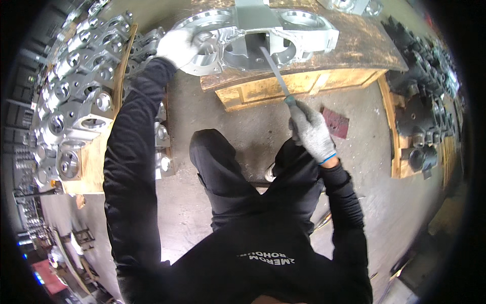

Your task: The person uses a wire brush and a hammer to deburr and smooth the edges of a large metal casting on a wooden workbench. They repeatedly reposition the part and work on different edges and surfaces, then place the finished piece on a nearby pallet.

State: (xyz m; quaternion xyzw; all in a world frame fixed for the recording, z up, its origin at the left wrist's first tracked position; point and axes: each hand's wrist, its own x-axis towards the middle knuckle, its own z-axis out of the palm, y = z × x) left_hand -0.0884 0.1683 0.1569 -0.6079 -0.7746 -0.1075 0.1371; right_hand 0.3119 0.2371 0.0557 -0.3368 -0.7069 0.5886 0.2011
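A large silver metal casting [258, 20] with round bores and a square opening lies on a wooden workbench [349, 61] ahead of me. My left hand [178, 48], in a pale glove washed out by light, grips the casting's left end beside a round flange. In a grey glove with a blue cuff, my right hand [310, 129] is closed around the teal handle of a file [276, 73]. The file's long flat blade slants up and left, its tip inside the casting's square opening. Whether the tip touches the inner wall, I cannot tell.
Many silver castings [63, 91] are stacked on wooden pallets to the left. Dark castings [420, 106] stand on a pallet at the right. A dark red sheet [336, 123] lies on the concrete floor near the bench. My knees are below the bench's front edge.
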